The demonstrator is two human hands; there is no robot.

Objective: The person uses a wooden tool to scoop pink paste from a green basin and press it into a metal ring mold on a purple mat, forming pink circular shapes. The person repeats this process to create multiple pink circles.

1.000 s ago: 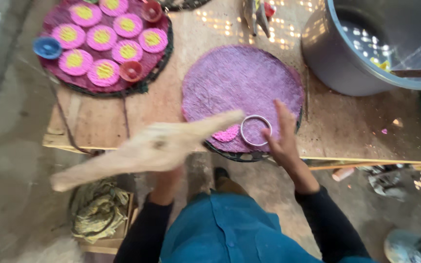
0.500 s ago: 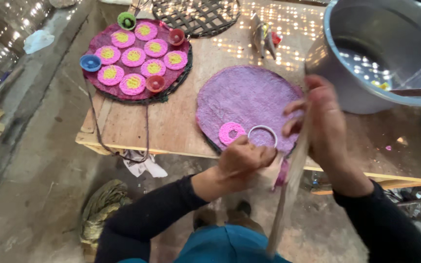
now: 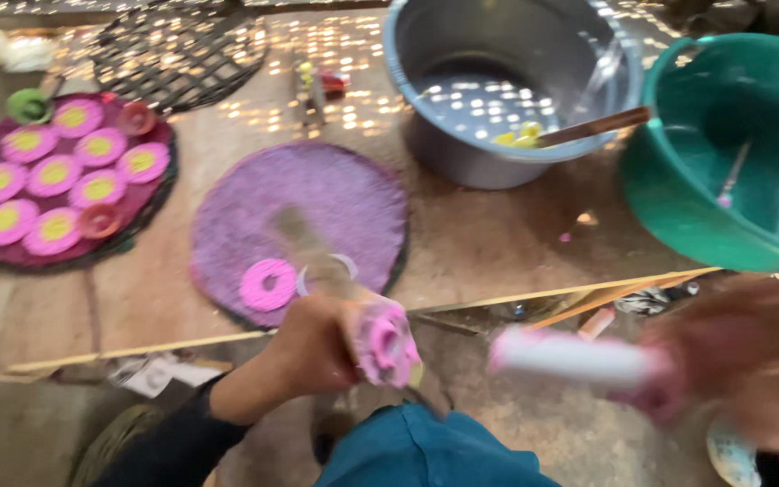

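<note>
My left hand point(image 3: 313, 356) is closed around a pale wooden stick point(image 3: 304, 239) that slants up over the round purple mat point(image 3: 317, 194). A pink ring-shaped piece point(image 3: 385, 344) sits at the stick's lower end, by my fingers. On the mat lie one pink ring point(image 3: 268, 284) and a metal ring cutter point(image 3: 343, 264), half hidden behind the stick. My right hand point(image 3: 737, 370) is badly blurred at the lower right and grips a white stick-like thing with pink on it point(image 3: 574, 358), pointing toward my left hand.
A dark round tray point(image 3: 151, 203) at the left carries several pink discs with yellow centres and small coloured cups. A grey metal basin point(image 3: 435, 135) with a wooden-handled tool stands behind, a green tub point(image 3: 669, 207) at the right, a woven black mat point(image 3: 182, 54) at the back.
The view has swung right and closer. My left hand left the mat and now grips the stick. My right hand dropped to the lower right with the white thing.
</note>
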